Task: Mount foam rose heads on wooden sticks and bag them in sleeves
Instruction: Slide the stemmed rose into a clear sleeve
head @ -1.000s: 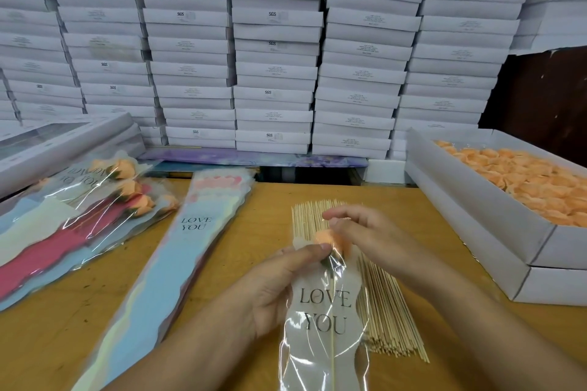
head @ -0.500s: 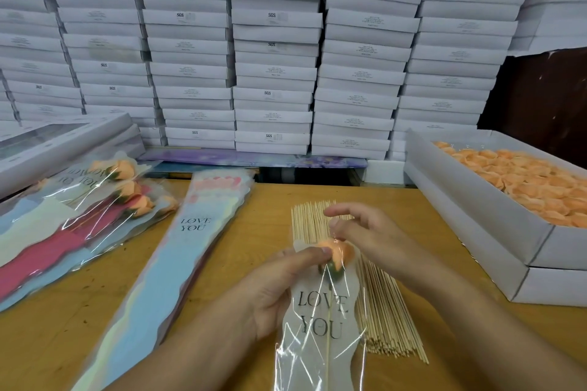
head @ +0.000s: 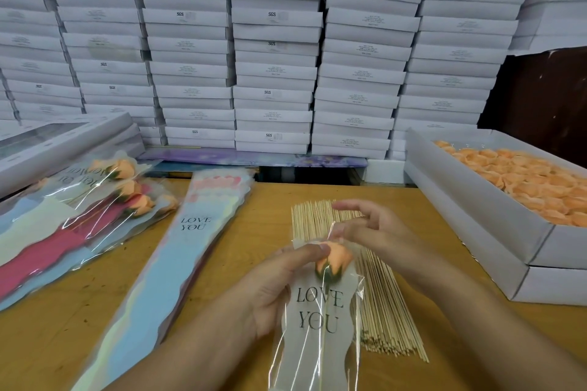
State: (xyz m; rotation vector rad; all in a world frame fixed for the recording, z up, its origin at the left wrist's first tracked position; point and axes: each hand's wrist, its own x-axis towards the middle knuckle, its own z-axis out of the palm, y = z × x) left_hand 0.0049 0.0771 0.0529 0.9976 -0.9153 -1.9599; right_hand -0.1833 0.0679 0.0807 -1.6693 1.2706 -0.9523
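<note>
Packing workshop: wall of stacked white boxes (head: pixel 273 73), wooden worktable (head: pixel 260 232).

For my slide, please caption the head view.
Left hand grips sleeve holding orange rose; right hand tends its opening.

Bright, even overhead light; wide-angle bowing at edges, slight blur.
</note>
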